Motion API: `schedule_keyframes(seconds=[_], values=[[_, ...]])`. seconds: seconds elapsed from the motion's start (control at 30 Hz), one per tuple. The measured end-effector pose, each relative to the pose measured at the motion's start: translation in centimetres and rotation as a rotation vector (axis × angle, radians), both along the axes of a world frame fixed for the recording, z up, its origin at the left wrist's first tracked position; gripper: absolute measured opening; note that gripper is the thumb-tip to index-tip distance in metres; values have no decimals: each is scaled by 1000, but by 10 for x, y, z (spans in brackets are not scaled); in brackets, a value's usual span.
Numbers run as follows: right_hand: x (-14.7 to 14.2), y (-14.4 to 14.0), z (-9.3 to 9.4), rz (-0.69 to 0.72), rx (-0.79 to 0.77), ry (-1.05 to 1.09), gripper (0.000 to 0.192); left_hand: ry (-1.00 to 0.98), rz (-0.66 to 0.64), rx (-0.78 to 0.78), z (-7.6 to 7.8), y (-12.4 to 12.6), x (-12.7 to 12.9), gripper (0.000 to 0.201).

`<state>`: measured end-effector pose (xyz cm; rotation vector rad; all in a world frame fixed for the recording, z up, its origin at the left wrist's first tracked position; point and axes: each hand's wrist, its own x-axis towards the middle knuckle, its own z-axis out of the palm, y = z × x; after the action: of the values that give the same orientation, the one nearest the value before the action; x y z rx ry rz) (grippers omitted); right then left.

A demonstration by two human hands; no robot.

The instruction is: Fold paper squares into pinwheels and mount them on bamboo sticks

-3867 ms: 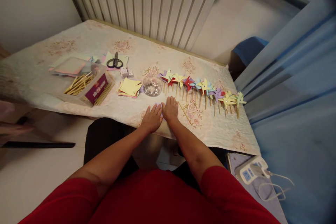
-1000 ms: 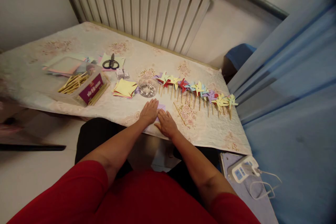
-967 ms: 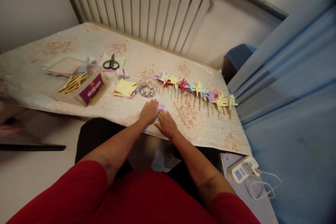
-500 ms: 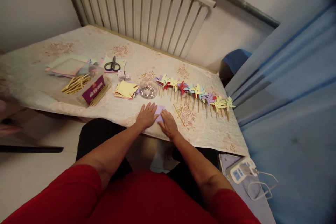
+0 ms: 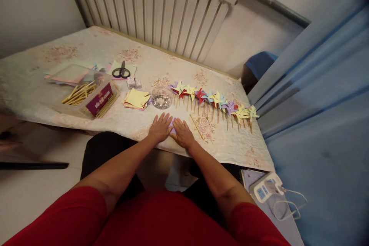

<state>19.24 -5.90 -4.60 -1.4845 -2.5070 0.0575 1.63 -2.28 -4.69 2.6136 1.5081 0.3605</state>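
The paper [image 5: 173,128] lies on the tabletop [image 5: 227,140] between the left hand [image 5: 160,128] and the right hand [image 5: 183,134], partly covered by their fingers; both rest palm-down, flattened out, not gripping it.

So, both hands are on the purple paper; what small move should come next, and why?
Probably lift the left hand to see the purple paper, the right hand steadying it: both lie flat over it, and only a narrow strip shows between them.
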Motion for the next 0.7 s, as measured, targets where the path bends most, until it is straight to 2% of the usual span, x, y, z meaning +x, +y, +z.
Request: schedule_keyframes(seconds=[0.7], values=[[0,1,-3,-147,14,-16,79,61,10,-24,3,0,1,60]])
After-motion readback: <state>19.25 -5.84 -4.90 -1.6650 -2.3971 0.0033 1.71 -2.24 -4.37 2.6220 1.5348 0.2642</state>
